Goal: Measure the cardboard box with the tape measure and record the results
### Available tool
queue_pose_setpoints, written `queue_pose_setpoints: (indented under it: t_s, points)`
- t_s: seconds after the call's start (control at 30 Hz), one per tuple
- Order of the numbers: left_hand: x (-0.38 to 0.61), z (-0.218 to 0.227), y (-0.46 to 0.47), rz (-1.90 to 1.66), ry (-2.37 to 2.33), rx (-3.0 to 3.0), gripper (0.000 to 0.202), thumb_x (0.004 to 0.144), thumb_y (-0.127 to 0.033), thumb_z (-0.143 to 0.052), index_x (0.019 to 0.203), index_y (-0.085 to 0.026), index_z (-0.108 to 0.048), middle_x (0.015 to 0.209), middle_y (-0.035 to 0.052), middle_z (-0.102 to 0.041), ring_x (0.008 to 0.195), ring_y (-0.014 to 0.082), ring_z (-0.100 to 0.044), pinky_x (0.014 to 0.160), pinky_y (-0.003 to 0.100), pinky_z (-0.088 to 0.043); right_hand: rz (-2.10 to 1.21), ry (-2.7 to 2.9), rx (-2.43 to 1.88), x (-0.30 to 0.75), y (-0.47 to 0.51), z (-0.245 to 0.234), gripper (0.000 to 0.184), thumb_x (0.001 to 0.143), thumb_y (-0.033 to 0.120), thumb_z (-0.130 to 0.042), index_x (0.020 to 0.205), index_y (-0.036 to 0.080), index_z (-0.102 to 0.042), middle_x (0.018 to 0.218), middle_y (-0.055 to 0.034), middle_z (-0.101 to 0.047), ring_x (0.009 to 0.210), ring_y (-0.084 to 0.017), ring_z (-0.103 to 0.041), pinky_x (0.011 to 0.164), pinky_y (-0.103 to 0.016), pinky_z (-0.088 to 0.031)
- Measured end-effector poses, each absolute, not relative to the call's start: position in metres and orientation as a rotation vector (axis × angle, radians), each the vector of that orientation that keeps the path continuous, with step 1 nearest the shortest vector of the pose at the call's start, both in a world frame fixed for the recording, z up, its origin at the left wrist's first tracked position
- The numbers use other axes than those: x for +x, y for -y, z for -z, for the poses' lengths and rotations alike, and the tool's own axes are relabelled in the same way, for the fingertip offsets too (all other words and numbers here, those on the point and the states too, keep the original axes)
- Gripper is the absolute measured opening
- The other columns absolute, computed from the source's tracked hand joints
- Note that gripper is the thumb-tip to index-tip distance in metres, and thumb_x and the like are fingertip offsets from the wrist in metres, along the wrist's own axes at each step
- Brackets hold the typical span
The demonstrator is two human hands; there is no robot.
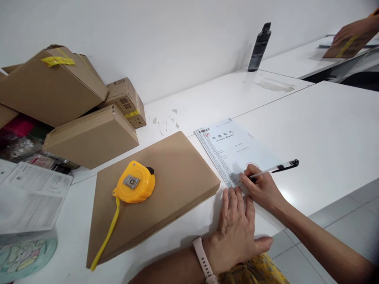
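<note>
My right hand [262, 187] pinches a white and black pen [276, 168], its tip on the near edge of a printed testing report sheet [233, 148] lying on the white table [325, 130]. My left hand [237, 228] rests flat beside it, fingers stretched out and pressing the sheet's near corner. A pale watch strap circles the left wrist. Just left of the sheet lies a flat brown cardboard box [166, 193] with a yellow tape measure [134, 183] on top, its yellow tape trailing toward the near edge.
Stacked cardboard boxes [74, 106] fill the far left, with printed papers [29, 193] in front. A dark bottle [259, 47] stands by the wall. At the top right, another person's hand [353, 31] rests on a brown parcel [345, 47] on a second table.
</note>
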State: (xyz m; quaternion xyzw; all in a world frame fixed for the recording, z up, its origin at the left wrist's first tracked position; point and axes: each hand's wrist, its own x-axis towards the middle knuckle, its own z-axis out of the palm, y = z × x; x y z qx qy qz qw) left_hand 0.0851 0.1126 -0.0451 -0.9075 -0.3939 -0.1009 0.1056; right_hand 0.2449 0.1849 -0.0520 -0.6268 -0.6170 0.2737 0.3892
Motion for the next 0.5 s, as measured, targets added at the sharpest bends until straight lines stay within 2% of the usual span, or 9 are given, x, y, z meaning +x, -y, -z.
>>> queue_pose_setpoints:
  t_s: [0.27, 0.5]
  points:
    - [0.0855, 0.0436, -0.1130, 0.322, 1.155, -2.673, 0.089, 0.094, -0.075, -0.037, 0.143, -0.003, -0.054, 0.142, 0.0247, -0.062, 0.138, 0.0350, -0.054, 0.123, 0.049, -0.026, -0.695, 1.579, -1.593, 0.2458, -0.1850, 0.0545, 0.028, 0.087, 0.028, -0.057, 0.064, 0.026, -0.042, 0.060, 0.0034, -0.046, 0.057, -0.015, -0.042, 0.054, -0.030, -0.035]
    - [0.0866, 0.0471, -0.1133, 0.350, 1.167, -2.702, 0.090, 0.092, -0.077, -0.041, 0.142, -0.003, -0.054, 0.145, 0.0270, -0.059, 0.140, 0.0371, -0.052, 0.122, 0.051, -0.026, -0.678, 1.481, -1.594, 0.2459, -0.1849, 0.0529, 0.032, 0.091, 0.036, -0.058, 0.065, 0.026, -0.041, 0.060, 0.0039, -0.043, 0.056, -0.015, -0.039, 0.053, -0.030, -0.033]
